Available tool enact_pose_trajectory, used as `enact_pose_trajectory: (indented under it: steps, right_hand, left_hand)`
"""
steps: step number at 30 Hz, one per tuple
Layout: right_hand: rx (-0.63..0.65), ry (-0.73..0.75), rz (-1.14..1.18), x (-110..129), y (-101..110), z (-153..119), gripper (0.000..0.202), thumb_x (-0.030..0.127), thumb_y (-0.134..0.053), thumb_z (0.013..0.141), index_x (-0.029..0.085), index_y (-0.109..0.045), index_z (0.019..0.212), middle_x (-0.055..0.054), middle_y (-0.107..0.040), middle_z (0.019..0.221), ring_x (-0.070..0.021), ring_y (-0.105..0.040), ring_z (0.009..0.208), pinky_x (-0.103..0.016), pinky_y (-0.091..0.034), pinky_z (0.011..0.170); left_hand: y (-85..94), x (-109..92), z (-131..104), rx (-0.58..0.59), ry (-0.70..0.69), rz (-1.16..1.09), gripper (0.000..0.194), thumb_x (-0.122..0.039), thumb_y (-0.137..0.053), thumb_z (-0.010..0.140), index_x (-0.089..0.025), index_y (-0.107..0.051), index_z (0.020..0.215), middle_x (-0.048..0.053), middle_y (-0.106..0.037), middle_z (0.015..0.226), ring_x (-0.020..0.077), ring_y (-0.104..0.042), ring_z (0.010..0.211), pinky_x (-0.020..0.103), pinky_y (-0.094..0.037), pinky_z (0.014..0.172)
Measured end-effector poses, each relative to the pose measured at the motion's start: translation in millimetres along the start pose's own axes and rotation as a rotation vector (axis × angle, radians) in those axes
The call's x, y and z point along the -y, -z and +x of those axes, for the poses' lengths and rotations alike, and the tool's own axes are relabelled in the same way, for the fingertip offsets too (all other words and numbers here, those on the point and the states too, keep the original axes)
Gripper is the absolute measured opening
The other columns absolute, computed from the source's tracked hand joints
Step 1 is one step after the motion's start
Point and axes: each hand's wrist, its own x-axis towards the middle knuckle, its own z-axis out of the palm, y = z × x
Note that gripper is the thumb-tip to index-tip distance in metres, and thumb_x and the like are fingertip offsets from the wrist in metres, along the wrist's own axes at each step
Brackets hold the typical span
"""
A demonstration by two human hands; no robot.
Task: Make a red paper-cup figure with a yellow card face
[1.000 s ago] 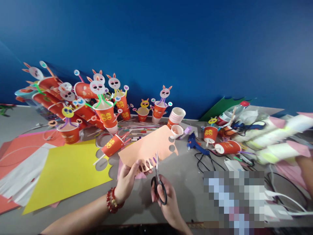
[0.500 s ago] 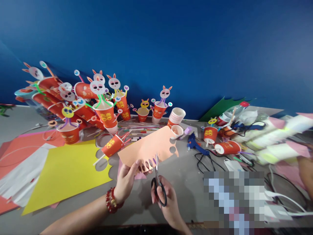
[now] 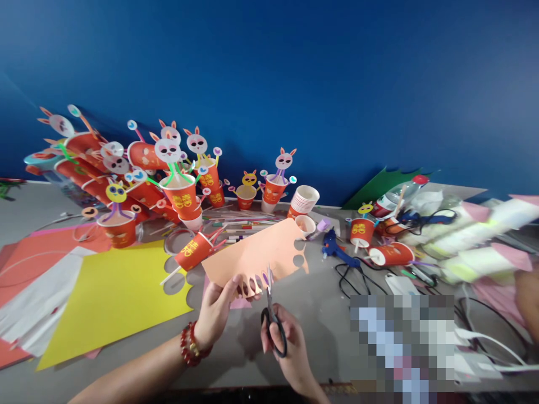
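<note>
In the head view, the left hand (image 3: 219, 314) pinches the near left part of the orange paper (image 3: 252, 252) between thumb and fingers, with a red bead bracelet (image 3: 191, 345) on its wrist. The right hand (image 3: 286, 336) has its fingers through the black loops of the scissors (image 3: 272, 320), whose blades reach up against the paper's near edge, beside a row of pointed oval cut-outs. The paper is held above the worktop (image 3: 320, 314), tilted, and round notches mark its right end.

To the left lie a yellow sheet (image 3: 113, 297), scalloped along its right side, and a white sheet (image 3: 46, 303). Red cups with rabbit faces (image 3: 179, 196) crowd the back left; a tipped red cup (image 3: 192, 252) lies just beyond the yellow sheet. Behind the paper stands a stack of white-rimmed cups (image 3: 304, 199). A blue glue gun (image 3: 340, 251) lies to the right, near another tipped cup (image 3: 393, 254). At the far right, part of another person's arm (image 3: 528, 300) shows.
</note>
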Motion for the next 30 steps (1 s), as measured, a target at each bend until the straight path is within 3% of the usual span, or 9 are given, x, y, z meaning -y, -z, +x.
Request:
enact_pose_trajectory:
  steps: [5, 12, 17, 30]
  right_hand:
    - [0.009, 0.01, -0.039, 2.9, 0.9, 0.7, 0.055, 0.07, -0.054, 0.085, 0.019, -0.049, 0.063, 0.001, -0.049, 0.048, -0.0103, -0.039, 0.045, -0.026, -0.028, 0.05]
    - [0.009, -0.005, -0.02, 1.6, 4.1, -0.6, 0.055, 0.071, -0.058, 0.081, 0.02, -0.048, 0.065, 0.002, -0.049, 0.045, -0.0097, -0.037, 0.042, -0.026, -0.026, 0.047]
    - [0.005, -0.009, -0.05, 0.8, 5.3, -1.4, 0.053, 0.069, -0.058, 0.083, 0.02, -0.047, 0.064, 0.002, -0.05, 0.045, -0.0097, -0.038, 0.042, -0.025, -0.027, 0.047]
    - [0.014, 0.006, -0.024, 2.8, 5.7, -2.8, 0.052, 0.068, -0.06, 0.081, 0.021, -0.045, 0.064, 0.003, -0.048, 0.045, -0.0094, -0.037, 0.041, -0.024, -0.028, 0.047]
  left_hand:
    - [1.4, -1.8, -0.5, -0.002, -0.013, 0.008, 0.023, -0.038, -0.066, 0.081, -0.018, -0.072, 0.071, 0.005, -0.066, 0.057, 0.0169, -0.058, 0.05, 0.026, -0.05, 0.049]
    - [7.1, 13.8, -1.0, -0.002, 0.056, -0.013, 0.029, -0.038, -0.064, 0.083, -0.019, -0.065, 0.061, 0.002, -0.063, 0.056, 0.0149, -0.056, 0.052, 0.024, -0.048, 0.05]
    - [9.0, 13.0, -1.0, 0.046, 0.046, 0.006, 0.032, -0.037, -0.059, 0.086, -0.019, -0.061, 0.059, 0.003, -0.064, 0.057, 0.0158, -0.058, 0.053, 0.025, -0.05, 0.052]
    - [13.4, 15.3, 0.8, -0.002, 0.019, 0.073, 0.037, -0.036, -0.059, 0.087, -0.02, -0.056, 0.054, 0.001, -0.061, 0.054, 0.0138, -0.057, 0.051, 0.023, -0.05, 0.051]
